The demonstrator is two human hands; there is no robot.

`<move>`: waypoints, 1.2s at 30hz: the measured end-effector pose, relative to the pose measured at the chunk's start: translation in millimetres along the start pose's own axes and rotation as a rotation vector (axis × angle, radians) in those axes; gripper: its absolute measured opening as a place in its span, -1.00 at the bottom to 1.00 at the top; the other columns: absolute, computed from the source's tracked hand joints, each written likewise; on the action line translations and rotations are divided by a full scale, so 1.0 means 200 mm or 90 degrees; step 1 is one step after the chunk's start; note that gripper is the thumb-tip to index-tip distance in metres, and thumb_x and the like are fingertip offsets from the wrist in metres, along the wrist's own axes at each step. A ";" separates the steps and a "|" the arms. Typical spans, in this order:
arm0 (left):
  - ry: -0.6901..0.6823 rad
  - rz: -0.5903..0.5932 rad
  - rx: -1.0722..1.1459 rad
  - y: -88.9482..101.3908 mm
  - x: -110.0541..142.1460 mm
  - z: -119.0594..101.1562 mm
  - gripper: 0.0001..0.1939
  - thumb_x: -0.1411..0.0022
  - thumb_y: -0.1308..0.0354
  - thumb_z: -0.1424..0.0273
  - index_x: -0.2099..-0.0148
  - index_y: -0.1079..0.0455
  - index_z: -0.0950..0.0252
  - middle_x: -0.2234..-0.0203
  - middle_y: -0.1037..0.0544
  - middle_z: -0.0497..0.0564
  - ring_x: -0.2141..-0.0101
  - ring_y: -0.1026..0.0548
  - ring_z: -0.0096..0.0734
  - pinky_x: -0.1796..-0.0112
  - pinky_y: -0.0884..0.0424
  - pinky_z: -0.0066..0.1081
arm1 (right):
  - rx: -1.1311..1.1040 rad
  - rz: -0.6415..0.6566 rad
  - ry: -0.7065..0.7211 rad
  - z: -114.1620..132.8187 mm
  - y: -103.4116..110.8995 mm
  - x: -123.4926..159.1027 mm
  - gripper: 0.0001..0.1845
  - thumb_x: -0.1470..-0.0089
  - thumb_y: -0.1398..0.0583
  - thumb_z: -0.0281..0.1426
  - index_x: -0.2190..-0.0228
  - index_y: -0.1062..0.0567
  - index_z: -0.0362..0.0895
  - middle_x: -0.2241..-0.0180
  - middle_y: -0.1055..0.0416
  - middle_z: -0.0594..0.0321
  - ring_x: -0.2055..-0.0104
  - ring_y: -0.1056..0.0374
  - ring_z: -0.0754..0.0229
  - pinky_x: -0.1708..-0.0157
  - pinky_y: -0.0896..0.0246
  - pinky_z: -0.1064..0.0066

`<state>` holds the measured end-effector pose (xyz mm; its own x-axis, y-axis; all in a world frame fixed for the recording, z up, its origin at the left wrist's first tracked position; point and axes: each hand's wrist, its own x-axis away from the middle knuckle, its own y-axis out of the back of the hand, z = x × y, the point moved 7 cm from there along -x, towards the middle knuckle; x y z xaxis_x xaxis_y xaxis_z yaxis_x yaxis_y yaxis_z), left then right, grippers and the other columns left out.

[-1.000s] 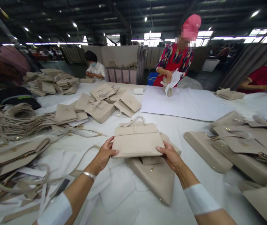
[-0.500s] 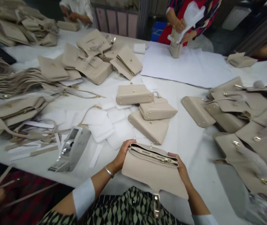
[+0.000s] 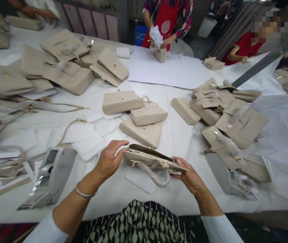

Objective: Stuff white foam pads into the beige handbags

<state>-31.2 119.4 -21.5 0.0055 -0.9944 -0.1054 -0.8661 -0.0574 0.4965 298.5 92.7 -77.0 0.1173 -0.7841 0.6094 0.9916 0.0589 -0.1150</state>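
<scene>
A beige handbag [image 3: 144,157] is held above the table near its front edge, seen from above with its top opening showing. My left hand [image 3: 110,159] pinches its left end between thumb and fingers. Around the right end, my right hand [image 3: 187,173] has its fingers above and its thumb below. A handle [image 3: 156,179] wrapped in clear film hangs on the side towards me. Below the bag lies a white rounded pad [image 3: 141,183]. Just beyond are three beige bags, the nearest one [image 3: 144,133] lying on its side with metal feet showing.
Grey tape dispensers stand at the left [image 3: 51,175] and right [image 3: 222,168]. Piles of beige bags lie at the back left [image 3: 60,64] and right [image 3: 245,121]. Straps [image 3: 4,182] and white pads [image 3: 88,143] cover the left. Across the table, a person in a red apron [image 3: 168,25] handles a bag.
The bag has turned: its wide flap faced me before, and now its handle side does. My left hand has shifted its hold at the left end. The view has swung right.
</scene>
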 end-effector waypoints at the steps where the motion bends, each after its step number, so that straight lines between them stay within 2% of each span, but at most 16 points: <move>1: -0.016 0.034 0.036 -0.03 -0.02 -0.06 -0.71 -0.21 0.02 0.33 0.07 -0.40 0.23 0.18 -0.50 0.04 0.10 -0.41 -0.26 0.00 -0.30 -0.26 | 0.022 0.008 0.004 0.00 -0.02 0.00 -0.39 0.14 -0.30 -0.09 0.05 -0.41 -0.07 0.07 -0.41 0.08 0.09 -0.34 0.01 0.16 -0.29 0.13; 3: 0.035 0.120 0.136 -0.10 -0.06 -0.07 -0.69 -0.23 0.06 0.30 0.09 -0.42 0.26 0.22 -0.52 0.05 0.13 -0.43 -0.25 0.02 -0.32 -0.26 | 0.037 0.015 0.046 0.02 -0.05 -0.02 -0.24 0.27 -0.39 -0.21 -0.01 -0.36 -0.08 0.04 -0.39 0.10 0.04 -0.32 0.01 0.05 -0.22 0.14; 6: 0.166 0.267 0.269 -0.21 -0.07 0.02 -0.64 -0.16 -0.07 0.21 0.06 -0.41 0.29 0.18 -0.52 0.08 0.14 -0.45 -0.19 0.06 -0.35 -0.23 | 0.017 0.014 0.117 0.02 -0.07 -0.06 -0.14 0.29 -0.39 -0.29 -0.09 -0.26 -0.08 -0.03 -0.33 0.11 -0.08 -0.22 0.02 -0.09 -0.08 0.17; 7: 0.176 0.312 0.271 -0.23 -0.07 0.05 -0.59 -0.10 -0.15 0.20 0.02 -0.38 0.28 0.14 -0.51 0.08 0.14 -0.45 -0.17 0.06 -0.36 -0.23 | 0.014 0.019 0.130 0.02 -0.08 -0.08 -0.12 0.27 -0.38 -0.30 -0.11 -0.22 -0.07 -0.06 -0.30 0.11 -0.09 -0.21 0.02 -0.10 -0.08 0.16; 9: 0.127 0.362 0.175 -0.25 -0.07 0.07 -0.43 0.04 -0.28 0.25 -0.06 -0.32 0.21 0.01 -0.44 0.06 0.08 -0.40 -0.14 0.03 -0.33 -0.21 | 0.045 0.018 0.164 0.01 -0.09 -0.13 -0.05 0.25 -0.36 -0.30 -0.16 -0.12 -0.06 -0.11 -0.23 0.11 -0.10 -0.20 0.01 -0.10 -0.09 0.13; 11: 0.035 0.341 -0.014 -0.27 -0.09 0.05 -0.36 0.08 -0.30 0.34 -0.10 -0.29 0.15 -0.07 -0.36 0.04 -0.01 -0.32 -0.09 -0.04 -0.23 -0.16 | 0.160 -0.039 0.232 0.03 -0.09 -0.19 0.00 0.25 -0.35 -0.29 -0.19 -0.05 -0.06 -0.17 -0.14 0.10 -0.15 -0.14 -0.02 -0.14 -0.03 0.10; 13: -0.055 0.281 -0.204 -0.31 -0.11 0.00 -0.42 0.03 -0.23 0.44 -0.10 -0.29 0.16 -0.08 -0.34 0.07 -0.07 -0.25 -0.06 -0.10 -0.12 -0.10 | 0.322 -0.123 0.325 0.04 -0.09 -0.23 0.02 0.24 -0.34 -0.28 -0.21 -0.02 -0.10 -0.20 -0.06 0.07 -0.21 -0.02 -0.03 -0.20 0.10 0.09; 16: -0.141 0.241 -0.354 -0.42 -0.12 -0.08 -0.50 -0.05 -0.13 0.50 -0.09 -0.28 0.23 0.00 -0.40 0.13 -0.02 -0.28 -0.07 -0.05 -0.15 -0.10 | 0.493 -0.186 0.434 0.01 -0.08 -0.27 -0.01 0.19 -0.31 -0.23 -0.20 -0.01 -0.17 -0.18 -0.08 -0.01 -0.22 0.01 -0.04 -0.21 0.12 0.07; 18: -0.177 0.253 -0.367 -0.50 -0.11 -0.13 -0.57 -0.11 -0.11 0.43 -0.07 -0.28 0.25 0.06 -0.43 0.12 0.05 -0.33 -0.10 0.03 -0.20 -0.12 | 0.533 -0.199 0.469 -0.04 -0.06 -0.29 -0.05 0.16 -0.30 -0.18 -0.18 -0.03 -0.19 -0.13 -0.14 -0.05 -0.17 -0.06 -0.05 -0.18 0.05 0.05; 20: -0.199 0.265 -0.349 -0.58 -0.09 -0.17 -0.63 -0.17 -0.09 0.33 -0.04 -0.29 0.25 0.11 -0.45 0.11 0.10 -0.34 -0.12 0.06 -0.22 -0.13 | 0.529 -0.214 0.460 -0.10 -0.02 -0.31 -0.07 0.16 -0.30 -0.13 -0.16 -0.07 -0.18 -0.10 -0.18 -0.04 -0.13 -0.12 -0.05 -0.14 -0.02 0.07; 24: -0.190 0.252 -0.320 -0.77 -0.09 -0.25 -0.64 -0.17 -0.11 0.23 0.03 -0.32 0.29 0.18 -0.46 0.13 0.14 -0.35 -0.11 0.08 -0.22 -0.12 | 0.476 -0.219 0.343 -0.19 0.04 -0.37 -0.09 0.25 -0.32 -0.09 -0.09 -0.17 -0.17 -0.03 -0.25 0.00 -0.08 -0.19 -0.06 -0.08 -0.11 0.10; 27: -0.185 0.218 -0.319 -0.88 -0.12 -0.30 -0.60 -0.14 -0.14 0.18 0.03 -0.32 0.29 0.21 -0.45 0.17 0.16 -0.34 -0.07 0.10 -0.23 -0.08 | 0.463 -0.198 0.298 -0.19 0.05 -0.40 -0.15 0.23 -0.29 -0.10 -0.07 -0.20 -0.16 0.00 -0.29 0.03 -0.05 -0.22 -0.07 -0.05 -0.14 0.10; 30: -0.213 0.221 -0.311 -0.94 -0.15 -0.33 -0.69 -0.18 -0.10 0.22 0.08 -0.34 0.27 0.23 -0.45 0.15 0.19 -0.34 -0.10 0.14 -0.27 -0.12 | 0.457 -0.191 0.294 -0.16 0.04 -0.40 -0.21 0.19 -0.26 -0.17 -0.07 -0.21 -0.18 0.02 -0.32 0.01 -0.02 -0.25 -0.07 -0.03 -0.16 0.12; 33: -0.239 0.257 -0.292 -0.96 -0.18 -0.32 -0.79 -0.24 -0.01 0.32 0.12 -0.36 0.26 0.26 -0.45 0.11 0.20 -0.35 -0.17 0.15 -0.31 -0.19 | 0.454 -0.196 0.322 -0.14 0.02 -0.39 -0.24 0.21 -0.26 -0.20 -0.05 -0.25 -0.18 0.03 -0.34 0.00 -0.01 -0.26 -0.09 -0.04 -0.16 0.11; 36: -0.236 0.320 -0.290 -0.98 -0.21 -0.28 -0.79 -0.25 0.04 0.41 0.12 -0.37 0.25 0.25 -0.46 0.10 0.19 -0.37 -0.21 0.15 -0.34 -0.24 | 0.454 -0.188 0.328 -0.16 0.02 -0.41 -0.13 0.31 -0.32 -0.17 -0.06 -0.24 -0.19 0.02 -0.33 -0.04 -0.02 -0.26 -0.15 -0.02 -0.17 0.07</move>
<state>167.2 167.4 -66.4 -0.5716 -0.8204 -0.0155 -0.4289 0.2826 0.8580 290.9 138.3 -152.1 -0.0143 -0.9954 0.0944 0.7960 0.0458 0.6036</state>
